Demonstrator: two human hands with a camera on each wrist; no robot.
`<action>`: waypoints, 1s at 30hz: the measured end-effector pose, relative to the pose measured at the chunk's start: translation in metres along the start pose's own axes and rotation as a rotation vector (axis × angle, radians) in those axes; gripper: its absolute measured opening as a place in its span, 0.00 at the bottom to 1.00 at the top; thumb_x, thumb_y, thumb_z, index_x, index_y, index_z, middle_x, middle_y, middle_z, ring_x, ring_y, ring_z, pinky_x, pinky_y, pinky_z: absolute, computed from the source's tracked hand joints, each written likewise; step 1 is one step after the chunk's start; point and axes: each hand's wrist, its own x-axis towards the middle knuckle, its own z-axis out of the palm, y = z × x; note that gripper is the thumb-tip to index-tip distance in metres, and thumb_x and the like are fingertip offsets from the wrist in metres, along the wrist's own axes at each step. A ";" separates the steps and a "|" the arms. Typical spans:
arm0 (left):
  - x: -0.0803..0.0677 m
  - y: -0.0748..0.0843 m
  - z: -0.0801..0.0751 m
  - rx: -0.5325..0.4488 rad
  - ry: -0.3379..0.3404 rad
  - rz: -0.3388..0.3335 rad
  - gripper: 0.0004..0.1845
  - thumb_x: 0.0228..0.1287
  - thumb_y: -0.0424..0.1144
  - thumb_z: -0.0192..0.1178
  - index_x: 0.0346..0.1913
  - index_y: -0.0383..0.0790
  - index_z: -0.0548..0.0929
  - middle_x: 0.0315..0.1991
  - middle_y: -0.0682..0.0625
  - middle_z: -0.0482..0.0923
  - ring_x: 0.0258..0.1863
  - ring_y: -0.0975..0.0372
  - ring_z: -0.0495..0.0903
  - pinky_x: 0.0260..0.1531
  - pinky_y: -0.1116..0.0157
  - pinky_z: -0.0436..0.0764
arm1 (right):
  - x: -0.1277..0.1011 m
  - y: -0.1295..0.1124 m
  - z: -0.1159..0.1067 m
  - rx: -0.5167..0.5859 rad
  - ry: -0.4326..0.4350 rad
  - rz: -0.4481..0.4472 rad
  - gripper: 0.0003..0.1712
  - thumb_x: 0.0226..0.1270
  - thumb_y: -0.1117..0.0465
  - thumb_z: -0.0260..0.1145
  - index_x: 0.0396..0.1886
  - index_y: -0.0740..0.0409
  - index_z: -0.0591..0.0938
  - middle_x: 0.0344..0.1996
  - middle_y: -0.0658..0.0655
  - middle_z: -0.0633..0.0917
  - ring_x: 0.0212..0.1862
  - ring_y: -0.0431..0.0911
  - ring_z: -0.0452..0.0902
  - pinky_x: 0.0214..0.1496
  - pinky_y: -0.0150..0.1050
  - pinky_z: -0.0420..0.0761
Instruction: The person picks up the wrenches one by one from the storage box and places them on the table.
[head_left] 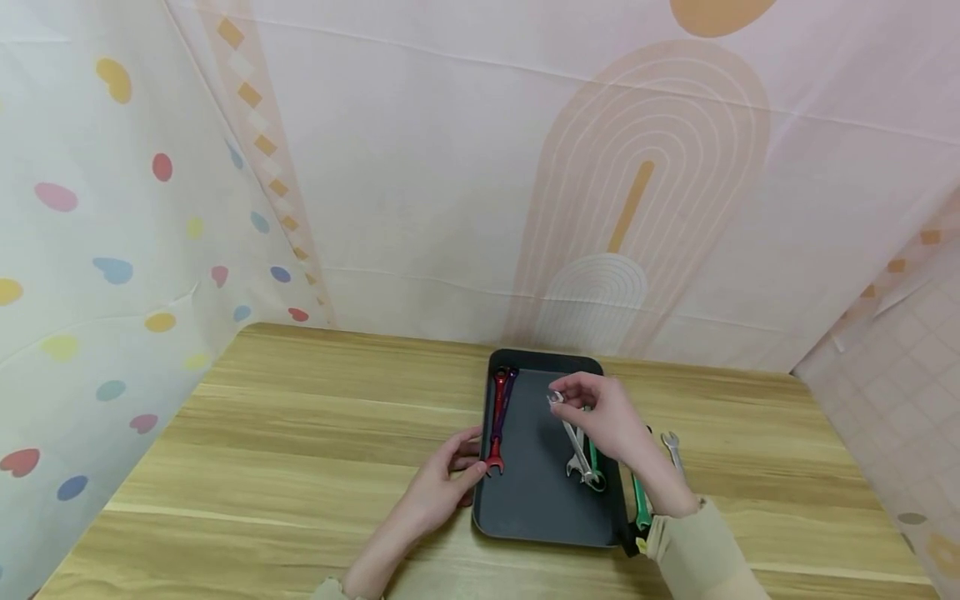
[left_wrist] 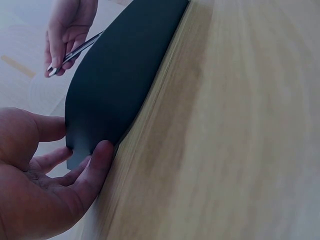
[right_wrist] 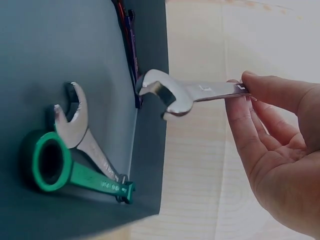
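Note:
A dark tray (head_left: pixel 536 500) lies on a wooden table (head_left: pixel 300 417). My left hand (head_left: pixel 471 457) holds the tray's left rim between thumb and fingers, close to the lower end of a red wrench (head_left: pixel 497 417) that lies beside a purple wrench (head_left: pixel 509 396). In the left wrist view the left hand (left_wrist: pixel 75 155) clasps the tray (left_wrist: pixel 120 75) edge. Over the tray's right half, my right hand (head_left: pixel 558 398) pinches a silver wrench (right_wrist: pixel 175 95) by its shaft, open end free. Below it in the tray (right_wrist: pixel 60 45) lie another silver wrench (right_wrist: pixel 82 135) and a green wrench (right_wrist: pixel 55 165), crossed.
On the table to the right of the tray lie another green wrench (head_left: pixel 640 500) and a small silver wrench (head_left: pixel 672 450). Patterned cloth walls close in the table at the back, left and right. Bare wood stretches to the left of the tray.

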 end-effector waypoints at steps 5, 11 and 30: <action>-0.001 0.001 -0.001 0.001 0.001 0.001 0.28 0.77 0.33 0.59 0.76 0.35 0.69 0.65 0.34 0.79 0.61 0.47 0.82 0.35 0.60 0.85 | -0.015 0.006 -0.003 0.036 0.029 0.021 0.14 0.72 0.66 0.70 0.54 0.65 0.86 0.42 0.61 0.90 0.39 0.41 0.84 0.43 0.29 0.82; -0.004 0.002 -0.001 0.009 -0.001 -0.014 0.28 0.78 0.33 0.59 0.76 0.36 0.70 0.65 0.34 0.79 0.61 0.48 0.82 0.36 0.59 0.86 | -0.038 0.013 -0.010 0.116 0.105 0.124 0.16 0.71 0.65 0.71 0.57 0.64 0.86 0.43 0.59 0.89 0.41 0.36 0.82 0.42 0.29 0.83; -0.007 0.003 -0.004 0.002 0.010 -0.016 0.28 0.78 0.34 0.59 0.77 0.37 0.69 0.65 0.34 0.79 0.60 0.49 0.82 0.36 0.60 0.86 | -0.068 0.054 -0.073 0.358 0.230 0.053 0.20 0.73 0.72 0.67 0.47 0.37 0.86 0.36 0.36 0.88 0.39 0.31 0.85 0.43 0.24 0.85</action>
